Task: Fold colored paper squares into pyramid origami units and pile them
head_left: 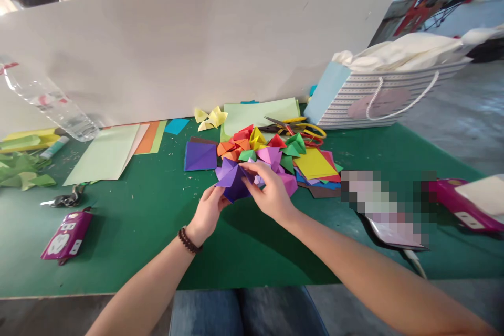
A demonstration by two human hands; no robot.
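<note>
Both hands pinch a folded purple paper piece (233,181) just above the green table (137,231). My left hand (207,212), with a bead bracelet at the wrist, grips its lower left edge. My right hand (268,190) holds its right side with fingers closed on the folds. Right behind them lies a heap of folded paper pieces (268,149) in red, orange, yellow, green and pink. A flat purple square sheet (200,156) lies to the left of the heap. Yellow-handled scissors (299,128) rest behind the heap.
A white board (197,47) stands along the table's back. At left lie a plastic bottle (47,102), pale green sheets (104,155), green scraps (21,173), a glue stick (54,147) and a magenta device (66,236). A striped paper bag (378,100) stands at right.
</note>
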